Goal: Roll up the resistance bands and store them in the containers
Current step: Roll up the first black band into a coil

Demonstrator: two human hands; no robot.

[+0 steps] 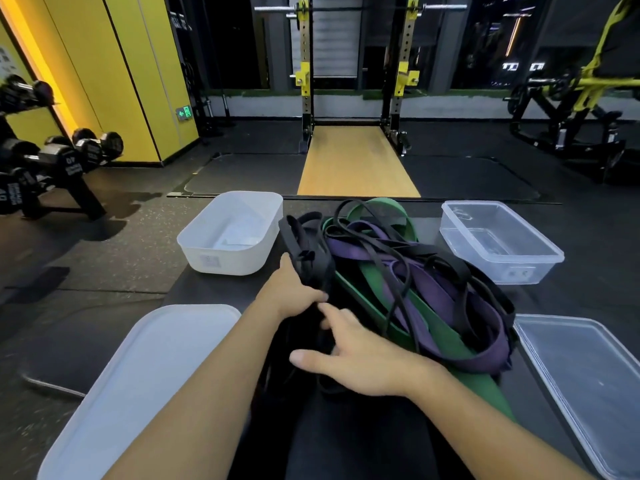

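Observation:
A tangled heap of resistance bands lies on the black bench: a wide green band (pixel 436 330), a purple band (pixel 446 292) and thin black bands (pixel 381 237). My left hand (pixel 291 292) grips a wide black band (pixel 304 258) at the heap's left side. My right hand (pixel 360 358) rests with spread fingers on the black bands near the front of the heap. A white opaque container (pixel 204 247) stands at the far left, a clear container (pixel 540 258) at the far right; both hold no bands.
A white lid (pixel 138 379) lies near left, a clear lid (pixel 588 375) near right. The black bench (pixel 207 289) carries everything. A dumbbell rack (pixel 52 161) stands on the left floor, a squat rack (pixel 353 81) straight ahead, a yellow machine (pixel 571 98) at the right.

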